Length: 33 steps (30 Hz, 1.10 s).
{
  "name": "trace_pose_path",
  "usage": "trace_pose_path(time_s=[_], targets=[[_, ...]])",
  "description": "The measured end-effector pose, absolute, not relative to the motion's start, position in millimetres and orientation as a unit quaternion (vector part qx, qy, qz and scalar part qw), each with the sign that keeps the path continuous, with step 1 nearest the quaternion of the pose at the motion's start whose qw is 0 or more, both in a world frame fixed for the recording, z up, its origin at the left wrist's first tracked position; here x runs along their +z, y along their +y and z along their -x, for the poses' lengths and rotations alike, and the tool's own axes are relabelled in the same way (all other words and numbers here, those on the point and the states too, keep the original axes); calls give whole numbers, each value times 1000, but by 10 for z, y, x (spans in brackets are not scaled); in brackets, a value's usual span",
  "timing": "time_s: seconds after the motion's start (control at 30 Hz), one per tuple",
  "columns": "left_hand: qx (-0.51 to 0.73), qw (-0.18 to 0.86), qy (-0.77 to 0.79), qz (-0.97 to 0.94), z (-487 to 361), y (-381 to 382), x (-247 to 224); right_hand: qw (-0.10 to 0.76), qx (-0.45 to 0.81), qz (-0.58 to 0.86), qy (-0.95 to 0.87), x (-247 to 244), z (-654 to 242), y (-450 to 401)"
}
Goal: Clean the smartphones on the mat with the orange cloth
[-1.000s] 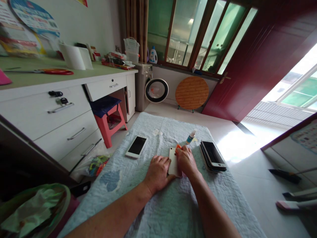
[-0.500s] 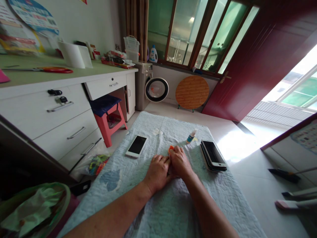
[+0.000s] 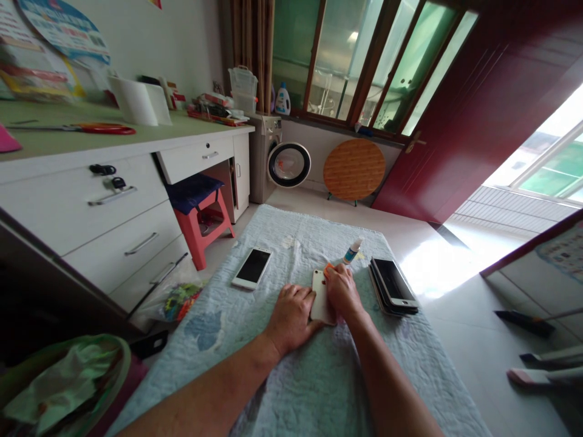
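Note:
A pale smartphone (image 3: 322, 303) lies back side up on the cloth-covered table, its camera at the far left corner. My left hand (image 3: 294, 311) grips its left and near edges, fingers bent together. At its right side my right hand (image 3: 345, 290) is closed on an orange cloth (image 3: 328, 269), most of which the fingers hide. Just beyond that hand stands a small spray bottle (image 3: 352, 251) with a white cap. To the left lies a white phone (image 3: 252, 268), screen up. A stack of phones (image 3: 392, 285) is on the right.
A light blue quilted cloth (image 3: 291, 230) covers the table. Left of it are a white desk (image 3: 91, 230), a red stool (image 3: 195, 237) and a waste bin (image 3: 121, 352). Behind stand a washing machine (image 3: 263, 164) with its door open and a round wooden tabletop (image 3: 354, 170).
My right hand has moved right with the orange cloth, uncovering the back of the pale smartphone. My left hand stays almost in place.

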<state>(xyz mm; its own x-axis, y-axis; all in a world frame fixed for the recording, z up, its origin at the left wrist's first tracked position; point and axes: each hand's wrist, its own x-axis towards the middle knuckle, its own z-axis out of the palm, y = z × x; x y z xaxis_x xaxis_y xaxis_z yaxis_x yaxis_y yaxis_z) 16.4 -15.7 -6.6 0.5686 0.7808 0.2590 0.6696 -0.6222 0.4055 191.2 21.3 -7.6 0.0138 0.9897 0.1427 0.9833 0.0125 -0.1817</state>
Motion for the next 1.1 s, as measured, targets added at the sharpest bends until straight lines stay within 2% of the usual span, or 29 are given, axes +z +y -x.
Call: trace_pose_path(time_s=[0.2,0.77,1.1], targets=[[209,132,415,-875,-161,-161,-41,137,37,733,-665,-106,-1962,212],[179,138,424,-877,-156,-166,5,84,51,690,-717,72,-1660,478],[188,138,431,-872,-156,-178,28,73,82,727,-678,7,-2032,446]])
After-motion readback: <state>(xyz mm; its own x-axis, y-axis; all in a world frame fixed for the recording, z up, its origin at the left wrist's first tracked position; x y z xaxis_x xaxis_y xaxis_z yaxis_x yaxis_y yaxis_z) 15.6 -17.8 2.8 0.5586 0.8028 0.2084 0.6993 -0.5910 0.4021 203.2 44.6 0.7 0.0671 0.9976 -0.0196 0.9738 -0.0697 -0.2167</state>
